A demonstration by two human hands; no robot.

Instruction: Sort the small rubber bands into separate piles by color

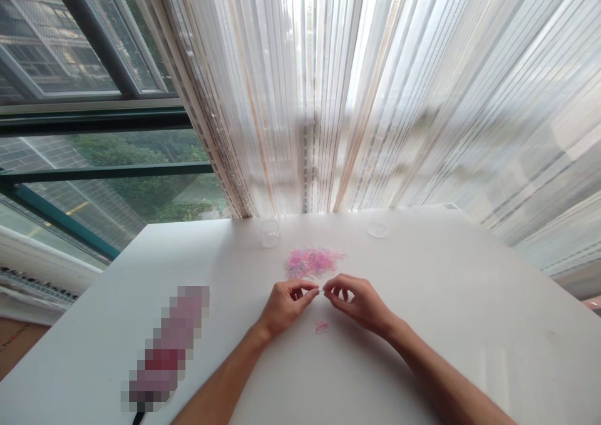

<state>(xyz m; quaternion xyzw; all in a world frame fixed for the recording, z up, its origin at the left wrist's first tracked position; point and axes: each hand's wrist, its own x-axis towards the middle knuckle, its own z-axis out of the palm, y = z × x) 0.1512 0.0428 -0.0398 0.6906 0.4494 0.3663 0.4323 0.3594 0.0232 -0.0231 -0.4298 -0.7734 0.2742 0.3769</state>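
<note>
Over the white table point(399, 375), my left hand point(288, 303) and my right hand point(355, 296) meet almost fingertip to fingertip. Each has thumb and forefinger pinched together. A tiny pale thing spans the narrow gap between the fingertips; it is too small to name. Just beyond the hands lies a loose pile of thin pink, lilac and pale blue pieces point(312, 262), which look like small elastic bands. Closer to me, below the fingertips, sits a little cluster of pink loops point(321, 327).
A clear round container point(270, 233) stands at the back of the table, with a clear shallow lid point(377, 229) farther right. On the left lies a blurred-out pinkish object point(171, 343) with a black cord or strap. Sheer striped curtains point(328, 99) hang behind the table.
</note>
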